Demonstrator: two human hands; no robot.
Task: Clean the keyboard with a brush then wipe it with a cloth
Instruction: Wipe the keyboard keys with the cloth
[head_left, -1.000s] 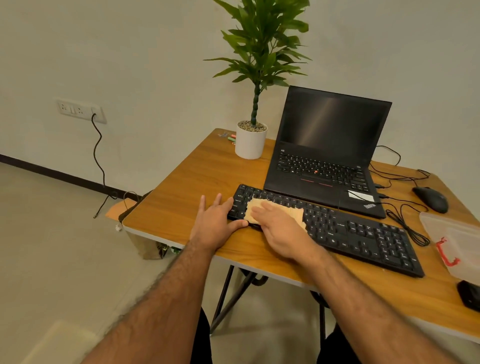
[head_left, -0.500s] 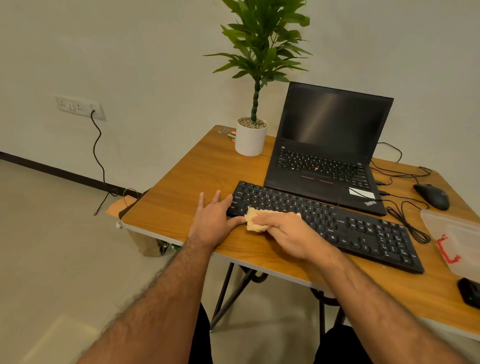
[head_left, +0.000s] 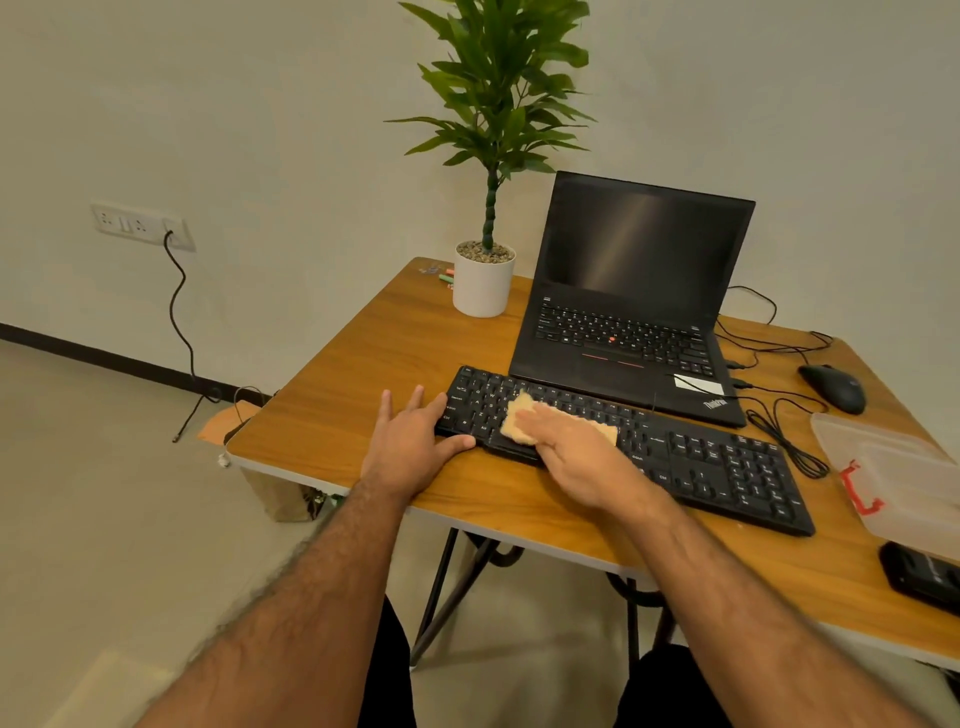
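Observation:
A black keyboard (head_left: 717, 457) lies across the wooden desk (head_left: 332, 415) in front of a laptop. My right hand (head_left: 576, 457) presses a tan cloth (head_left: 519, 415) flat on the keyboard's left half, fingers spread over the cloth. My left hand (head_left: 415, 441) rests on the desk at the keyboard's left end, thumb against its front corner and fingers apart. No brush is in view.
An open black laptop (head_left: 634, 301) stands behind the keyboard. A potted plant (head_left: 483, 280) is at the back left. A black mouse (head_left: 831, 387) with cables, a clear plastic box (head_left: 893, 467) and a black object (head_left: 922, 574) sit at the right.
My right hand slid the cloth from the keyboard's front edge back up onto the keys and flattened it. My left hand stayed at the keyboard's left end.

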